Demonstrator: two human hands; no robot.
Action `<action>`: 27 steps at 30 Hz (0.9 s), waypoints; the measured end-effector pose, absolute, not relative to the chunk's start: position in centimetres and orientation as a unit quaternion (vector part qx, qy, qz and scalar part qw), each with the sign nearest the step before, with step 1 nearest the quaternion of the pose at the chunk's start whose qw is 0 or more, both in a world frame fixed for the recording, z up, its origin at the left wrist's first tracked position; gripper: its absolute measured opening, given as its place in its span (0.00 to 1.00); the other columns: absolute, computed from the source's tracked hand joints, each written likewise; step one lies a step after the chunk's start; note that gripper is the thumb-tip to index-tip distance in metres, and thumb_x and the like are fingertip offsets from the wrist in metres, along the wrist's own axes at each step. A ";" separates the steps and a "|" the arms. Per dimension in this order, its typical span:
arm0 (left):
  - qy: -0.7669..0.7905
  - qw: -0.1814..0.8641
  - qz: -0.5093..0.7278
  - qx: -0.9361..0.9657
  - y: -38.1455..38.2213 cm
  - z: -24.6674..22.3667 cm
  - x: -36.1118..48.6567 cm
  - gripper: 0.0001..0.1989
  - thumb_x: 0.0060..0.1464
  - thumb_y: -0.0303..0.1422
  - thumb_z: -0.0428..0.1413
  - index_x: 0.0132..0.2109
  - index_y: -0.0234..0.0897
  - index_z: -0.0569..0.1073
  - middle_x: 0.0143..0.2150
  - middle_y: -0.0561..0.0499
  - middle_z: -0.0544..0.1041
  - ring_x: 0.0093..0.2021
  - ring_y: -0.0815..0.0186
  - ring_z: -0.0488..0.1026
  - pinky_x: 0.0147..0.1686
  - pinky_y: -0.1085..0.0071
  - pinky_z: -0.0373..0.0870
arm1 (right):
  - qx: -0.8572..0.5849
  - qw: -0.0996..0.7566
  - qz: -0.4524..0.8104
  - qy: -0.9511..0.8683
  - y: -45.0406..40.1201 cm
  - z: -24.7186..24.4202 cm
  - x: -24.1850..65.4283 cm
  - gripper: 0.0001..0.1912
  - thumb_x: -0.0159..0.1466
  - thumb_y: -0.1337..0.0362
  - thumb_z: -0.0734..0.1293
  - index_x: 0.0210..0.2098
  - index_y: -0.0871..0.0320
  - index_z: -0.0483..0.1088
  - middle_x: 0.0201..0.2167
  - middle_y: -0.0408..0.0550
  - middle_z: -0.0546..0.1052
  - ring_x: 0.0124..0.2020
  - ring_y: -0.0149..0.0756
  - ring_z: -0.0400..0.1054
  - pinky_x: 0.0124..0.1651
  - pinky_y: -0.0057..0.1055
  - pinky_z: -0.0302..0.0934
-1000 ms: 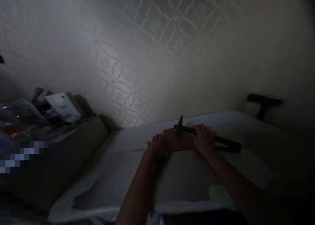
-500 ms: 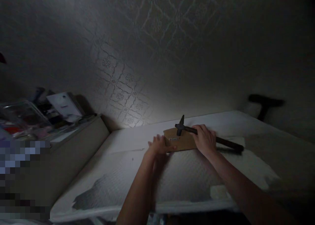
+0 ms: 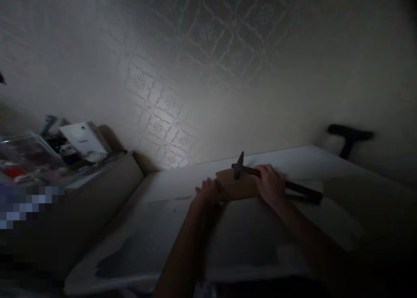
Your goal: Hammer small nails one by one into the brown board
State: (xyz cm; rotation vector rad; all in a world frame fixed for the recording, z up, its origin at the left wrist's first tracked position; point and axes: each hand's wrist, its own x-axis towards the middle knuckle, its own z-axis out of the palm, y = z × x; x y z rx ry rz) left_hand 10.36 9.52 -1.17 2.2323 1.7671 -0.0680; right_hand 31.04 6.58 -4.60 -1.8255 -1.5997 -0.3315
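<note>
A hammer (image 3: 240, 167) with a dark head and long dark handle is gripped mid-handle by my right hand (image 3: 270, 184). Its head hangs over a flat brown cardboard piece (image 3: 243, 189) on the white table. Whether the head touches the cardboard I cannot tell. A row of small metallic bits (image 3: 229, 185) shows on the cardboard, too small to name. My left hand (image 3: 208, 193) lies on the cardboard's left end, fingers spread, thumb along its near edge.
At the left, a shelf (image 3: 107, 170) holds a white box (image 3: 81, 138), a clear plastic case (image 3: 31, 148) and clutter. A patterned wall (image 3: 260, 94) stands behind the table (image 3: 169, 180). At right is a dark T-shaped object (image 3: 350, 137).
The wall looks brighter, while the arms and the near part of the table are darker. My hands, the hammer and the cardboard keep almost the same places.
</note>
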 end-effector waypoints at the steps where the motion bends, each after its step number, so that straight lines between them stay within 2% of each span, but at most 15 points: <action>1: 0.613 0.146 -0.023 0.776 9.6 -1.2 10.4 0.47 0.39 0.63 0.48 0.60 0.38 0.55 0.66 0.34 0.45 0.65 0.41 0.42 0.55 0.38 0.44 | -0.699 0.338 -0.127 -0.617 6.6 -4.6 31.0 0.10 0.61 0.64 0.62 0.42 0.55 0.66 0.41 0.48 0.71 0.41 0.39 0.65 0.43 0.36 0.49; 17: 0.611 0.147 -0.007 0.778 9.5 -1.2 10.4 0.45 0.39 0.62 0.49 0.58 0.38 0.56 0.65 0.34 0.48 0.64 0.42 0.44 0.54 0.39 0.45 | -0.692 0.345 -0.133 -0.619 6.5 -4.5 31.0 0.10 0.61 0.64 0.61 0.42 0.55 0.66 0.41 0.49 0.71 0.39 0.39 0.64 0.42 0.37 0.49; 23: 0.612 0.149 -0.019 0.777 9.5 -1.2 10.4 0.46 0.39 0.62 0.48 0.59 0.37 0.55 0.66 0.34 0.45 0.64 0.41 0.42 0.54 0.38 0.45 | -0.692 0.349 -0.133 -0.617 6.6 -4.6 31.1 0.10 0.61 0.63 0.61 0.42 0.54 0.66 0.41 0.48 0.71 0.41 0.39 0.64 0.43 0.36 0.48; 27: 0.610 0.143 -0.016 0.779 9.5 -1.2 10.4 0.45 0.40 0.61 0.48 0.59 0.37 0.55 0.65 0.34 0.48 0.64 0.42 0.45 0.54 0.38 0.46 | -0.692 0.336 -0.134 -0.625 6.5 -4.3 31.0 0.09 0.61 0.64 0.61 0.42 0.55 0.66 0.40 0.47 0.71 0.40 0.38 0.65 0.42 0.35 0.48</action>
